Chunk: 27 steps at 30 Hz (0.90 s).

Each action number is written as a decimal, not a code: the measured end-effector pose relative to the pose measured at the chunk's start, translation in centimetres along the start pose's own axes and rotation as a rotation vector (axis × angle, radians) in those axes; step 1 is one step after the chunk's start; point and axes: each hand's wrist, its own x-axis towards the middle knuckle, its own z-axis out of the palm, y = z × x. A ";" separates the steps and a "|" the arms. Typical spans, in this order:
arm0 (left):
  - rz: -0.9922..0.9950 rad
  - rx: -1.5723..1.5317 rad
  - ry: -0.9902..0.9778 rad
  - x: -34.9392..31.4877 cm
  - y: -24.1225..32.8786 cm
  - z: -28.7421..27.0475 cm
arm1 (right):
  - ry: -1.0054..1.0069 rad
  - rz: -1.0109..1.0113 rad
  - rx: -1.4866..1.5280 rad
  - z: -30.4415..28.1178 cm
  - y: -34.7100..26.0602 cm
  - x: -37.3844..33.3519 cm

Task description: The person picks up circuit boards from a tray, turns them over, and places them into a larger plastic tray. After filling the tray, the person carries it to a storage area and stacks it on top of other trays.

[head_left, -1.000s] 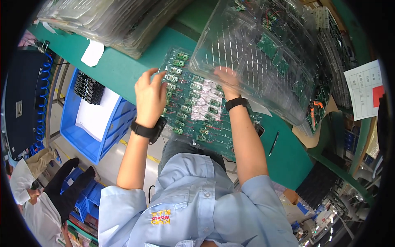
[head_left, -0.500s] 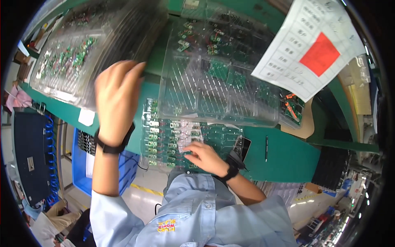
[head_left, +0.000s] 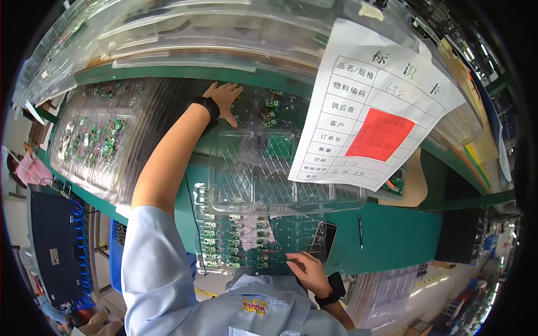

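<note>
My left hand (head_left: 223, 102) reaches to the far end of a clear compartmented plastic tray (head_left: 232, 190), its fingers spread over the tray's far left part. Small green circuit boards (head_left: 270, 112) with red wires lie in the tray's far compartments. Nearer me, partly under that tray's front edge, is another clear tray (head_left: 224, 270) with rows of small green boards (head_left: 210, 245) and a pale pink sheet (head_left: 250, 232). My right hand (head_left: 309, 273) is by this tray's near right corner, fingers loosely bent and apart, holding nothing visible.
A tall stack of clear trays (head_left: 159, 120) with boards stands on the left. Above hangs a white paper card (head_left: 342, 101) with a red square, hiding the far right. A shelf edge (head_left: 185, 71) crosses the back. A phone (head_left: 331, 238) and pen (head_left: 361, 232) lie right.
My left hand has gone from beside the tray stack, forward and right, to the compartmented tray's far end. My right hand has shifted right and nearer me. The view has tilted upward.
</note>
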 end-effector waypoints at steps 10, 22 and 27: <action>0.240 -0.209 0.466 3.9 -4.5 11.1 | 0.005 0.015 0.022 0.6 -0.1 1.0; 0.064 -0.352 0.581 -3.5 -1.2 2.0 | -0.002 -0.119 0.011 0.3 -1.5 0.9; -0.010 -1.135 0.392 -14.9 1.1 -3.3 | -0.067 -0.109 0.166 -0.1 -1.6 0.6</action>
